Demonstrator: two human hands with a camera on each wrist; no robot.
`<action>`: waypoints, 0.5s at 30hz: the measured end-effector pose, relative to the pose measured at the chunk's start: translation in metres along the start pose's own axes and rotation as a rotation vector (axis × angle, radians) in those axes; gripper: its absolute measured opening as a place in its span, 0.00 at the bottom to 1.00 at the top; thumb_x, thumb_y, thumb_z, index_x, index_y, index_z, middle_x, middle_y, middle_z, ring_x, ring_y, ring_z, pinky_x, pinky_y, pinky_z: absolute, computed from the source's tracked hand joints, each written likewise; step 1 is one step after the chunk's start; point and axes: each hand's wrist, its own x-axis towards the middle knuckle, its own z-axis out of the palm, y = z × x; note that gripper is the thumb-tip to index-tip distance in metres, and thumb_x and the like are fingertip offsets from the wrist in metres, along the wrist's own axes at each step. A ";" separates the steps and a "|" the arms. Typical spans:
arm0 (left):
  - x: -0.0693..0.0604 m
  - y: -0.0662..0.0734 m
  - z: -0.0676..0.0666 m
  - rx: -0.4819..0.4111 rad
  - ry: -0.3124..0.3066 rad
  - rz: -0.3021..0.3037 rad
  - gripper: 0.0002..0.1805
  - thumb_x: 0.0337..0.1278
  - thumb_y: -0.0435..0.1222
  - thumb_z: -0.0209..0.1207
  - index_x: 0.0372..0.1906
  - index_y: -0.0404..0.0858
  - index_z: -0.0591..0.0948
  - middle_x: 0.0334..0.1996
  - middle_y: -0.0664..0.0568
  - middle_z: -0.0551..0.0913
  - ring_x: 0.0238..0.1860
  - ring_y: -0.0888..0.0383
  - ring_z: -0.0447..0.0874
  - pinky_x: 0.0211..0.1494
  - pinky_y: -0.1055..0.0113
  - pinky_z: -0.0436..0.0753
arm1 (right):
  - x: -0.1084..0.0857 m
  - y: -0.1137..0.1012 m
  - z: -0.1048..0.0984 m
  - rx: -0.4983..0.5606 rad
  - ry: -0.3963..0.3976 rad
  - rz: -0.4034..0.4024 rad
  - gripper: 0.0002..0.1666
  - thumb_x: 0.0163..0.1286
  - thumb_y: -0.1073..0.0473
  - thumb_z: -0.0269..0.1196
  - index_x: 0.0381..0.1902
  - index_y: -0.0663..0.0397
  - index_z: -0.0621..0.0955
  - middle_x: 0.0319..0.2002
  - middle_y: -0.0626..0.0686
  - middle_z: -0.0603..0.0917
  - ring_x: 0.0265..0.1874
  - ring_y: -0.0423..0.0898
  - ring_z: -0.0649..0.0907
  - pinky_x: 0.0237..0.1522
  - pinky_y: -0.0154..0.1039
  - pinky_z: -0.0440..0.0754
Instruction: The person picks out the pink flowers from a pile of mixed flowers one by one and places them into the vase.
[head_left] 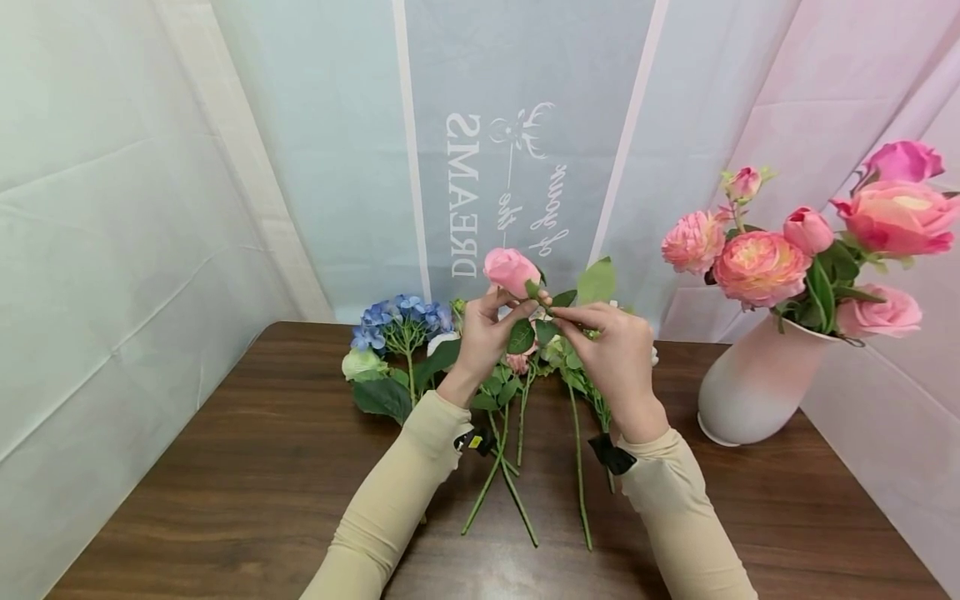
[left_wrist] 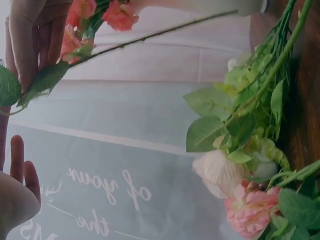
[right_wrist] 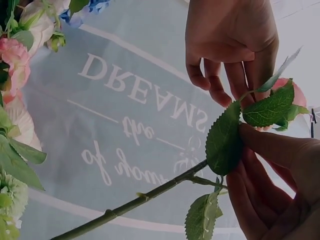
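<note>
Both hands are raised over the far part of the table on one pink rose (head_left: 512,272), its bloom tilted toward the left. Just below the bloom, my left hand (head_left: 486,329) grips the stem with curled fingers. My right hand (head_left: 613,354) pinches the rose's leafy stem between thumb and fingertips, a little to the right. In the right wrist view, toothed green leaves (right_wrist: 224,137) partly cover the fingertips, and the long thorny stem (right_wrist: 135,201) runs down to the left. The bloom is mostly hidden there behind leaves.
A pink-and-white vase (head_left: 757,387) full of pink flowers stands at the table's right. Beneath the hands lie several flowers with long green stems on the brown table (head_left: 255,467), among them a blue hydrangea (head_left: 401,321). A printed curtain (head_left: 337,167) hangs behind.
</note>
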 end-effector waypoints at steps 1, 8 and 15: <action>0.000 0.004 0.000 0.016 0.002 -0.010 0.10 0.56 0.22 0.58 0.43 0.20 0.81 0.39 0.45 0.87 0.38 0.61 0.77 0.49 0.61 0.75 | 0.000 0.000 0.000 -0.004 -0.001 0.002 0.08 0.54 0.58 0.73 0.34 0.49 0.90 0.30 0.52 0.89 0.23 0.46 0.85 0.23 0.40 0.76; 0.001 0.024 -0.002 0.127 0.061 -0.049 0.08 0.57 0.21 0.57 0.39 0.19 0.80 0.36 0.30 0.80 0.35 0.63 0.75 0.47 0.58 0.76 | 0.001 0.002 -0.003 -0.034 -0.006 0.032 0.08 0.54 0.58 0.73 0.34 0.48 0.90 0.30 0.51 0.89 0.25 0.46 0.86 0.25 0.41 0.76; 0.000 0.024 -0.014 0.148 0.106 -0.059 0.08 0.62 0.25 0.55 0.42 0.23 0.80 0.37 0.29 0.81 0.37 0.60 0.79 0.45 0.60 0.75 | 0.000 0.007 -0.009 -0.052 0.004 0.046 0.08 0.53 0.58 0.73 0.34 0.48 0.90 0.30 0.51 0.89 0.23 0.47 0.85 0.22 0.41 0.74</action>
